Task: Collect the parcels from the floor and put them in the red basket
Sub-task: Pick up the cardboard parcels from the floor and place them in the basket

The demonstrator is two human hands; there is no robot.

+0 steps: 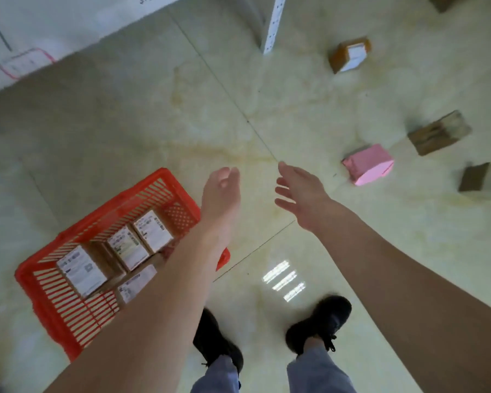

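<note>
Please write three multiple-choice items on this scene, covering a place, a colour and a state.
1. Where does the red basket stand, seen from the camera?
A. lower left of the view
B. upper right of the view
C. on a shelf

2. What colour is the parcel nearest the right hand?
A. blue
B. pink
C. green

3. What is the state of the left hand?
A. gripping a parcel
B. holding the basket rim
C. empty

Answers: 1 A, the basket sits on the floor at lower left; 2 B, the nearest parcel is pink; 3 C, the loosely curled fingers hold nothing.
</note>
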